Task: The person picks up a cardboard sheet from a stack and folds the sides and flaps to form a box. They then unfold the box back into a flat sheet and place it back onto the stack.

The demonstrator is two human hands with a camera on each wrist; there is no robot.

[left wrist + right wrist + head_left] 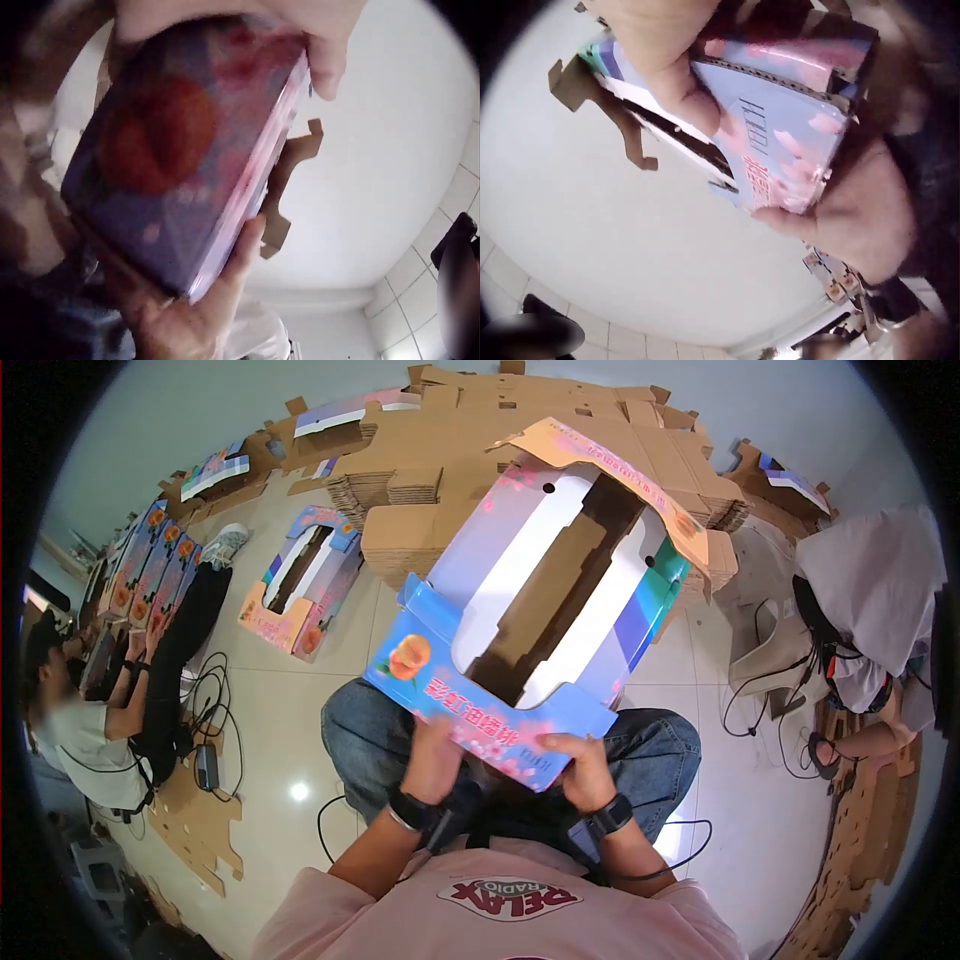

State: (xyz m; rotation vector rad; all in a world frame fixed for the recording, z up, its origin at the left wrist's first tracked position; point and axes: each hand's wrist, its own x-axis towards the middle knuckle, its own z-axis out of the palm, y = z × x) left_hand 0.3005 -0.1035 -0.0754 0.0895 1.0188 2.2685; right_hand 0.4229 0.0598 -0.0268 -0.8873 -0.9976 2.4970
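A printed cardboard fruit carton point(405, 622) is tilted over the person's lap, its long top opening facing up. Its near end panel is blue, with a peach picture and pink blossoms. At the far end an orange flap point(625, 472) stands partly raised. The left hand point(433, 758) grips the near end at its left part, fingers hidden beneath. On the right part of that panel, the right hand point(585, 768) has its thumb on top and the other fingers out of sight. The right wrist view shows the right hand's thumb point(694, 101) on the blossom-printed flap.
Stacked flat cardboard point(470, 445) lies ahead. A formed carton point(300, 585) stands on the floor to the left. Further left, another person point(100, 735) sits by a row of cartons point(150, 565). Black cables point(215, 705) run over the floor; a stool point(765, 650) stands right.
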